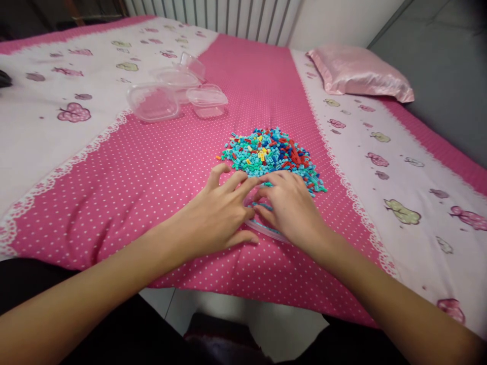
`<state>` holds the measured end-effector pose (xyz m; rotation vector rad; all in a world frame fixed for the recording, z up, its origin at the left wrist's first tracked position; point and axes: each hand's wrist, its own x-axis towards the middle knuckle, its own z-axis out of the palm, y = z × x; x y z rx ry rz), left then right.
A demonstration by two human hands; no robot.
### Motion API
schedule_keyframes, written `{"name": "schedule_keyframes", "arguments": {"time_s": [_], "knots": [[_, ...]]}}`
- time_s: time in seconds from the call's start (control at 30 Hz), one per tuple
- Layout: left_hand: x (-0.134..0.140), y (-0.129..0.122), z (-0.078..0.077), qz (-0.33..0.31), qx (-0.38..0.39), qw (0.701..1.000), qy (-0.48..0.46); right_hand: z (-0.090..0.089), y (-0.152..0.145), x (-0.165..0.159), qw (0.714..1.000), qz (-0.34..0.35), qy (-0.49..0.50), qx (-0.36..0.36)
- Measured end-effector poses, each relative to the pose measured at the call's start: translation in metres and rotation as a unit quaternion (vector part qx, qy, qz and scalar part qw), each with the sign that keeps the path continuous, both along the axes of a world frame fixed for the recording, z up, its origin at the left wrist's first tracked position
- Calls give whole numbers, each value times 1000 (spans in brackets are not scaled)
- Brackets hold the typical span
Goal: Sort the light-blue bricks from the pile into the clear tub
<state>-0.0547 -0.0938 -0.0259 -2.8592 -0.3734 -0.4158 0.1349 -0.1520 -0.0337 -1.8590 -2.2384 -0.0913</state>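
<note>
The left hand (215,212) is spreading palm down, its fingers parted and its thumb standing away from them; the right hand (292,204) is curving beside it, fingertips pointing inward and nearly meeting the left's, and whether it is gripping anything one cannot tell. Both hands are blocking most of a clear shallow dish (268,232), whose near rim is showing below them; some blue pieces are showing inside through the gap between the fingers. Just beyond the hands, a pile of small plastic bricks (262,152) is lying on the sheet (114,187), mostly turquoise, with blue, red, green and yellow mixed in; the right hand is hiding part of the pile's near edge. Farther off to the left, several clear containers (153,105) are sitting in a cluster, some overlapping others; a pink satin pillow (359,73) is resting at the far right, well apart from the bricks, near a grey surface (437,66); a slatted panel (216,19) is standing behind the bed; a dark object (4,79), too cropped to identify, is poking in at the left edge; pale floor tiles (228,306) are showing below.
</note>
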Motion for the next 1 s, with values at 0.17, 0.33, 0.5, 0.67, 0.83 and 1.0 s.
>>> {"name": "schedule_keyframes", "arguments": {"time_s": [0.17, 0.33, 0.5, 0.67, 0.83, 1.0], "knots": [[0, 0, -2, 9, -2, 1000, 3, 1, 2, -1, 1000, -2, -13, -8], [-1, -1, -3, 18, 0, 1000, 10, 0, 4, -4, 1000, 0, -12, -11], [-1, 0, -1, 21, 0, 1000, 8, 3, 5, -5, 1000, -2, 1, -12], [-1, 0, 0, 22, -13, 1000, 4, 22, 3, 19, 998, -22, 44, -44], [-1, 0, -2, 23, -33, 999, -6, 27, -4, 32, 994, -1, 49, -97], [-1, 0, -5, 22, -46, 999, -3, 17, -6, 25, 991, 2, 34, -131]]}}
